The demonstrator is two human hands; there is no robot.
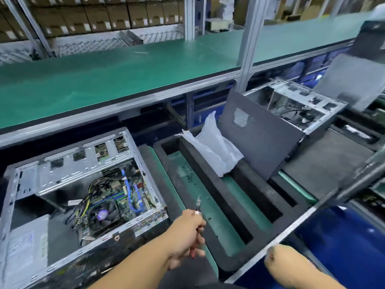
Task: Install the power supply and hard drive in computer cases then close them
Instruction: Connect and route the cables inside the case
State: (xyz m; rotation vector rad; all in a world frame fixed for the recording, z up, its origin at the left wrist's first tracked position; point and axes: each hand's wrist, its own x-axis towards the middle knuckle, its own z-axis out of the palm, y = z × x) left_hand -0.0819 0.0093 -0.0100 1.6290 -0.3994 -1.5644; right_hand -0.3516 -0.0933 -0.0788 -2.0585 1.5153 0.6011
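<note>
An open computer case (68, 163) lies on its side at the left, showing a motherboard, a CPU fan (103, 215) and blue and yellow cables. A grey labelled box (20, 253), likely the power supply, sits in its near left corner. My left hand (187, 236) grips small cutters (198, 203) with the tips pointing away, over the green channel of a black foam tray (208, 180). A rounded patch of skin (291, 268) shows at the lower right, and I cannot tell whether it is my right hand. A second open case (295, 107) stands at the back right.
A dark side panel (260, 132) leans against the second case. A crumpled plastic bag (214, 147) lies in the foam tray, with small black screws (189, 178) scattered in the green channel. A green shelf (104, 80) runs overhead. A blue bin (343, 236) is at the right.
</note>
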